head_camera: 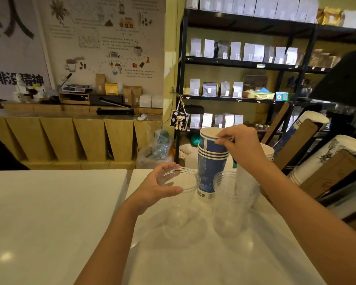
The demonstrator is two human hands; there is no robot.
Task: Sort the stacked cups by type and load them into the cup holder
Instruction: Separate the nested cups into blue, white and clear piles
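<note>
White desk (56, 212), far edge: right hand (237, 144) fingers pinched top blue paper cup (213, 140); left hand (160, 186) curled round clear cup (181, 181). Sorting underway; next, likely lift blue cup free.

Black shelving (245, 62), wooden counter (74, 136), postered wall (103, 38).

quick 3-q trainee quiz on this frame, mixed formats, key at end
1. True or false: the right hand pinches the rim of the top blue cup.
2. The left hand holds: A) a clear cup B) a blue cup C) nothing.
3. Fill in: the blue cups stand stacked on the white ____.

Key: 1 true; 2 A; 3 table.
</note>
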